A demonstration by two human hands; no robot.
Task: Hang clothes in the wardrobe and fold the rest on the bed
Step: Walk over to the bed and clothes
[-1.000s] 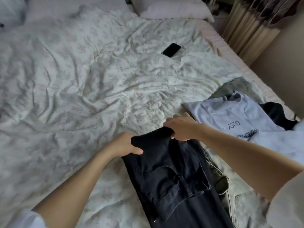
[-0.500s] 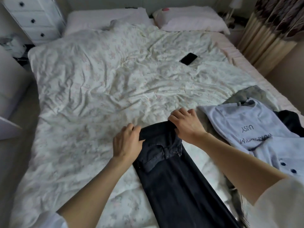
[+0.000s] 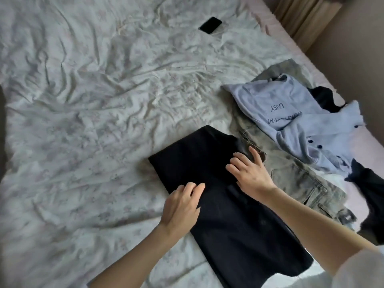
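Observation:
Folded black jeans [image 3: 226, 215] lie flat on the floral duvet [image 3: 93, 121] near the bed's front edge. My left hand [image 3: 180, 206] rests on their left edge with fingers loosely bent. My right hand [image 3: 249, 173] lies flat on their right side, fingers spread and straight, fingertips reaching the grey jeans [image 3: 295, 173] beside them. Neither hand grips anything.
A pale blue printed T-shirt [image 3: 276, 102] and a pale blue buttoned garment [image 3: 324, 142] lie over the grey jeans at the right. Dark clothing [image 3: 372, 192] sits at the bed's right edge. A black phone [image 3: 210, 25] lies far up the duvet. Curtains [image 3: 301, 15] hang at the top right.
Both hands let go of the black jeans' waistband, which has been folded down onto the legs. The hands now rest on top of the folded jeans, nearer to me.

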